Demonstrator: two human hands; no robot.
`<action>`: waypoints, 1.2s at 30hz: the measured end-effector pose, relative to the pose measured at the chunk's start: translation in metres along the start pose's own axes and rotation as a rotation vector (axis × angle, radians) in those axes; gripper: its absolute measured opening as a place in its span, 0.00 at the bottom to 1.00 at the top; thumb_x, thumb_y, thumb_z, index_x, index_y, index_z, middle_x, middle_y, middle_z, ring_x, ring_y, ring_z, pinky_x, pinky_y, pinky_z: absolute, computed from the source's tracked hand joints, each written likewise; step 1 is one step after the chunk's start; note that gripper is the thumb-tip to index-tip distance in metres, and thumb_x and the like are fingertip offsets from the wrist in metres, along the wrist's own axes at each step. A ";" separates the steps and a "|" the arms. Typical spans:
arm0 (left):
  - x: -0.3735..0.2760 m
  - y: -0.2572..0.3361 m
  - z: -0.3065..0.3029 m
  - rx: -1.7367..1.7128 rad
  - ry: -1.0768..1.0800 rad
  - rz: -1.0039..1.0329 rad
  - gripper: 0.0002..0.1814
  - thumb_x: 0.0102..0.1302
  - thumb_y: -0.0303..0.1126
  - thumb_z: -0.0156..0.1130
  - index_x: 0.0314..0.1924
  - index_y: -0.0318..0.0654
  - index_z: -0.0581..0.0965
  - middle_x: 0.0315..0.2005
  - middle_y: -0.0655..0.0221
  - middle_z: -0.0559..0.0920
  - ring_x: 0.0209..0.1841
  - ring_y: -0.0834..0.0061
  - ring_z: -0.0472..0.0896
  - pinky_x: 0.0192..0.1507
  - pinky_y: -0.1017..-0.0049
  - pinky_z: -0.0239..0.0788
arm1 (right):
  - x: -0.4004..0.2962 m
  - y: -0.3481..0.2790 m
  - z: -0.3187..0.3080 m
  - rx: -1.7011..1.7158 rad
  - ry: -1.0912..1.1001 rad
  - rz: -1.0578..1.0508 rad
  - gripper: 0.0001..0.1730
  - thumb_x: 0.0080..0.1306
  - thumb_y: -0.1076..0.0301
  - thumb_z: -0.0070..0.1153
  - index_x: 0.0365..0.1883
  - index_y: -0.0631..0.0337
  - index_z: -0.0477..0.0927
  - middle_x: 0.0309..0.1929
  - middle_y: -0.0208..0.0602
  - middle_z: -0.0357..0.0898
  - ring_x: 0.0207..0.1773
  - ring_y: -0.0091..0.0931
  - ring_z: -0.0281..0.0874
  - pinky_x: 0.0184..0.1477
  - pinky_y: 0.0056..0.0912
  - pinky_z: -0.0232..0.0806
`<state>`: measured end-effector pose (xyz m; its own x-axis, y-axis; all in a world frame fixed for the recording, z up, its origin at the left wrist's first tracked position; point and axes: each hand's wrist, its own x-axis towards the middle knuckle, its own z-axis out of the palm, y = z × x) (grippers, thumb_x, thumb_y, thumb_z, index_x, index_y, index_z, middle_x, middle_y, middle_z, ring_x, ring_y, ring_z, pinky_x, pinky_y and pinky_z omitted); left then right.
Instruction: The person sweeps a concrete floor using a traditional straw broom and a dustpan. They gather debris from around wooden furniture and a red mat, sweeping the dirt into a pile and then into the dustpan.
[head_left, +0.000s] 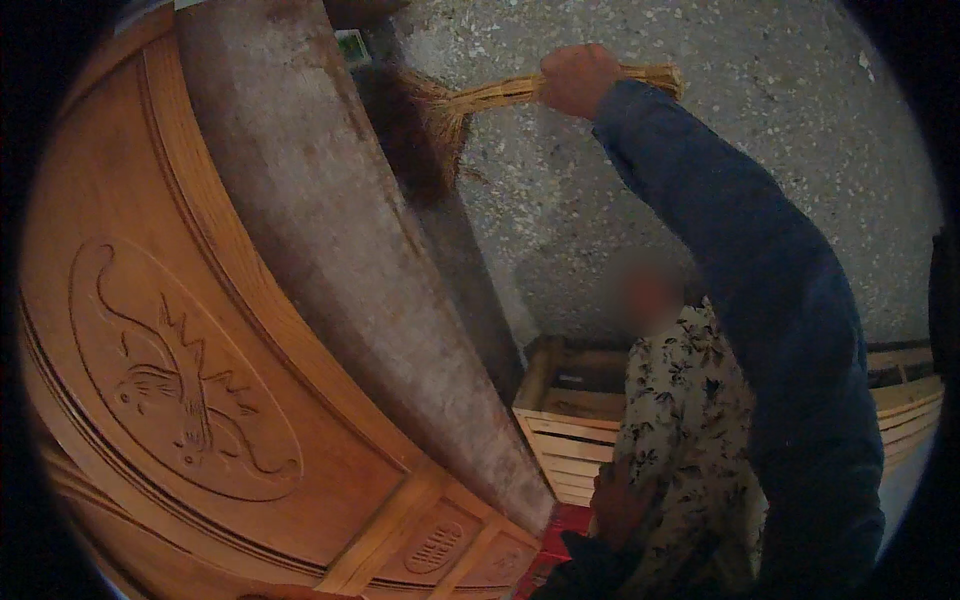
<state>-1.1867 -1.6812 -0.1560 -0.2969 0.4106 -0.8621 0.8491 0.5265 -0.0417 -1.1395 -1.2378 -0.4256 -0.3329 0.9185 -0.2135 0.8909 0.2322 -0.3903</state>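
My right hand (581, 79), at the end of a dark blue sleeve, grips the handle of a straw hand broom (499, 94). Its flared bristles (442, 131) reach the dark strip along the foot of a grey, stained ledge (330, 180). Lower down, my left hand (619, 502) lies in shadow against a pale floral garment (675, 390). Dim light hides how its fingers are set. A blurred patch covers the upper end of the garment.
A wooden panel (217, 322) with carved ornament curves along the left. Speckled flooring (750, 97) extends beneath the broom. A slatted wooden crate (574, 442) stands past the ledge's lower end, near a red object (559, 536). A small green-and-white item (352, 46) lies by the ledge.
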 end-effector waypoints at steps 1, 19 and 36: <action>0.001 0.001 -0.001 0.003 0.005 0.005 0.32 0.46 0.49 0.61 0.49 0.43 0.67 0.39 0.55 0.69 0.41 0.54 0.69 0.36 0.57 0.66 | -0.003 -0.004 -0.001 0.057 -0.078 0.015 0.15 0.56 0.56 0.47 0.30 0.59 0.77 0.30 0.42 0.76 0.35 0.36 0.76 0.38 0.41 0.66; -0.001 0.002 0.000 0.082 -0.047 -0.083 0.33 0.45 0.52 0.61 0.48 0.41 0.67 0.43 0.55 0.69 0.44 0.54 0.69 0.37 0.56 0.66 | -0.008 -0.002 -0.025 0.164 -0.153 0.179 0.14 0.57 0.60 0.46 0.29 0.58 0.79 0.31 0.41 0.78 0.35 0.37 0.77 0.37 0.41 0.68; 0.010 -0.010 0.002 0.075 -0.081 0.028 0.32 0.48 0.54 0.57 0.46 0.36 0.68 0.42 0.51 0.69 0.44 0.52 0.69 0.40 0.55 0.65 | -0.262 0.039 -0.075 0.047 -0.375 0.370 0.26 0.58 0.47 0.47 0.28 0.67 0.73 0.23 0.49 0.74 0.28 0.43 0.74 0.32 0.43 0.65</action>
<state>-1.1969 -1.6840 -0.1655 -0.2391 0.3611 -0.9014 0.8877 0.4576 -0.0521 -0.9939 -1.4457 -0.3176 -0.0945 0.7566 -0.6470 0.9579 -0.1080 -0.2662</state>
